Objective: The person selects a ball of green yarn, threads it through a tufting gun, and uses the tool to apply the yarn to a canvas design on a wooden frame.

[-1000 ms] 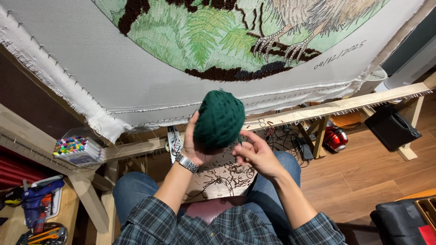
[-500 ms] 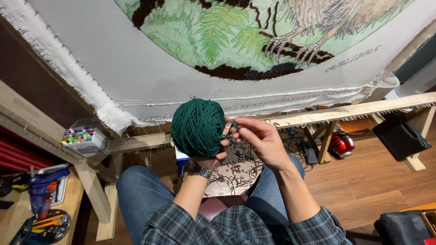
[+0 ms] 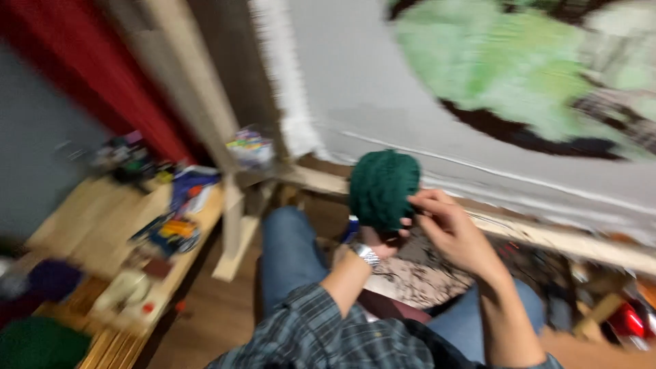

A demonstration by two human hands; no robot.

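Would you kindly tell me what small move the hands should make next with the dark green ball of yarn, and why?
Probably draw a short length off the dark green ball of yarn. The left hand cups the ball from below, and the right hand's fingertips pinch at its side; the blurred picture does not show the strand itself.

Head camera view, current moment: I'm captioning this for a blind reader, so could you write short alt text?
A person's left hand holds up a dark green ball of yarn while the right hand touches its side with its fingers. Behind it hangs a pale cloth with a green and brown design on a wooden frame; the picture is motion-blurred.
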